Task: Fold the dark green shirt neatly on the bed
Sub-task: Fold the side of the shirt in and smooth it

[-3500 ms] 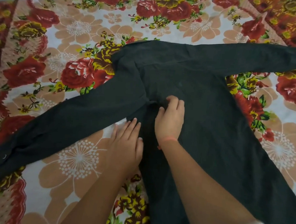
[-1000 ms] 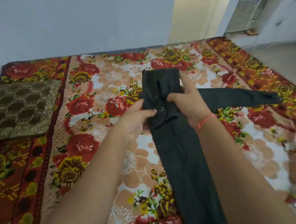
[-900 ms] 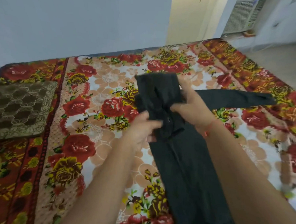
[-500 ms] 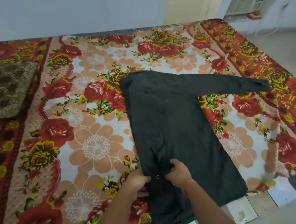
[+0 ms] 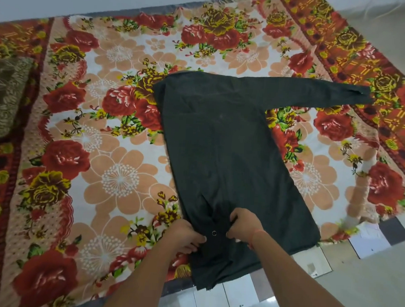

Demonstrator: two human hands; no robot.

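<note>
Soft, even indoor light fills the scene, bright enough for vivid colour, with no hard shadows or glare. The floral bedsheet bows at the edges from wide-angle distortion. Fine detail is slightly smeared, most at the near corners.
</note>
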